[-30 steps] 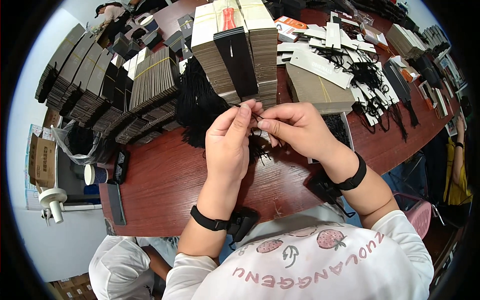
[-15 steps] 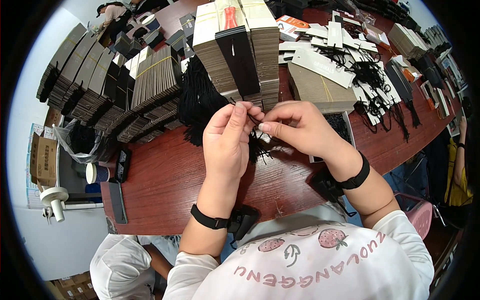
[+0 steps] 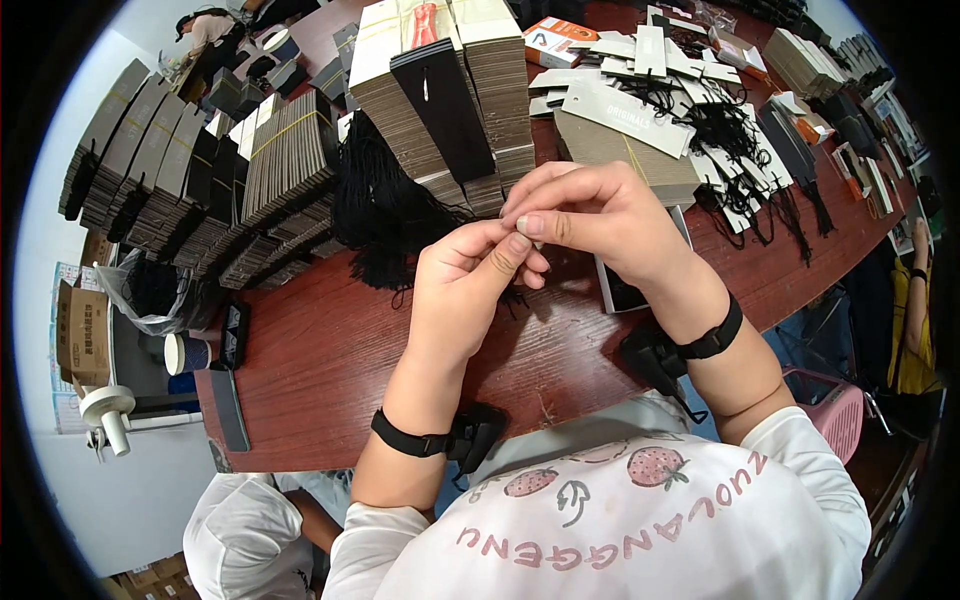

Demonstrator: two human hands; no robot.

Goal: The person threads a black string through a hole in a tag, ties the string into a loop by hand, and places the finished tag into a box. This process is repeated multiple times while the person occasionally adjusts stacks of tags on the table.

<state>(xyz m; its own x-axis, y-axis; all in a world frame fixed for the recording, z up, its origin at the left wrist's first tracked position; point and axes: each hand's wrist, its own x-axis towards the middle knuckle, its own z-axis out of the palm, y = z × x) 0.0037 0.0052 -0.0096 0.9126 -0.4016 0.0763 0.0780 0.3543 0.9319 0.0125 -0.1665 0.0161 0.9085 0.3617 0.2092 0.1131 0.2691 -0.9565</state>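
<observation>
My left hand [image 3: 458,283] and my right hand [image 3: 603,214] meet above the table, thumbs and fingertips pinched together. Between them is a thin black cord, mostly hidden by the fingers; dark strands [image 3: 513,297] show just below the left fingers. Beyond my hands, a black tag [image 3: 446,120] with a slot leans against tall banded stacks of card tags [image 3: 395,108]. A thick bundle of black cords [image 3: 385,205] lies just left of those stacks.
Rows of banded tag stacks [image 3: 290,150] stand at the left. White tags with black cords [image 3: 735,140] pile up at the right, near a banded stack [image 3: 625,150]. An open box [image 3: 610,285] is beside my right wrist. Another person [image 3: 240,525] sits at lower left.
My right hand has moved in to the left fingertips, its fingers now arched over them. The cord seen between the hands before is now mostly covered. The view has shifted slightly.
</observation>
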